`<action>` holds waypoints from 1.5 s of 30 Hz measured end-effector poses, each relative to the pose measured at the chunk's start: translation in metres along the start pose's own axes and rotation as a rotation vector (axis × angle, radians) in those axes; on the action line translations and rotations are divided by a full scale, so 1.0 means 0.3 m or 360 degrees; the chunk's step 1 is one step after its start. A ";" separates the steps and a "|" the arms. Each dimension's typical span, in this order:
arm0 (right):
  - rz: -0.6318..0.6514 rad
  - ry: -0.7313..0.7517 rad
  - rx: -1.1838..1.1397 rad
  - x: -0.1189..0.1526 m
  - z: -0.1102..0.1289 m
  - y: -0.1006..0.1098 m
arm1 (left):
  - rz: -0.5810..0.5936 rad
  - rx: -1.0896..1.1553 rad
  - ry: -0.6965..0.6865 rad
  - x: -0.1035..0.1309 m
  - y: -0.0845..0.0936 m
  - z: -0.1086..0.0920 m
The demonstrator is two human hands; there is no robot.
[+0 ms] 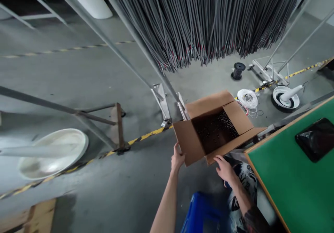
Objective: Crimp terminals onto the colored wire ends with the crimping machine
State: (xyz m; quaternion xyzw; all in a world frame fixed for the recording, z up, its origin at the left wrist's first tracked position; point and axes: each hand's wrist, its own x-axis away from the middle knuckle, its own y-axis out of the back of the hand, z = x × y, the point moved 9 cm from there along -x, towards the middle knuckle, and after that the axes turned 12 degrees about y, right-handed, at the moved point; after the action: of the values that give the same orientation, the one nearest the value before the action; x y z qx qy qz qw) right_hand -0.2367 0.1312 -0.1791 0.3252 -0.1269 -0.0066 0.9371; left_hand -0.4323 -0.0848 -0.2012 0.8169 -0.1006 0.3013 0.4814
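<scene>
A cardboard box (188, 141) stands below me with its flaps folded outward. Inside lie many small dark pieces (227, 123), heaped toward the far right corner; they are too small to name. My left hand (177, 158) grips the left flap by its outer edge, thumb on top. At the near flap's left end, my right hand (223, 167) pinches the edge between thumb and fingers. Both hands are at the near side of the box.
A dense bundle of grey cables (208, 21) hangs from a wheeled rack beyond the box. At right is a green-topped table (284, 156) with a black package (317, 139). A blue stool (194, 212) stands near me. A spool (238, 71) and a white wire coil (247, 98) lie on the floor.
</scene>
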 end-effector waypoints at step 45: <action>-0.1154 0.0341 0.0906 0.525 0.795 0.779 | 0.0293 -0.0608 -0.0595 -0.105 -0.190 -0.244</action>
State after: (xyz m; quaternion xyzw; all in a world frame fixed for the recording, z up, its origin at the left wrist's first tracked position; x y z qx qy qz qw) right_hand -0.1583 0.1555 0.1808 0.5913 0.0955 -0.2647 0.7557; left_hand -0.4604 0.0027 -0.2352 0.7401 -0.3163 0.1636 0.5704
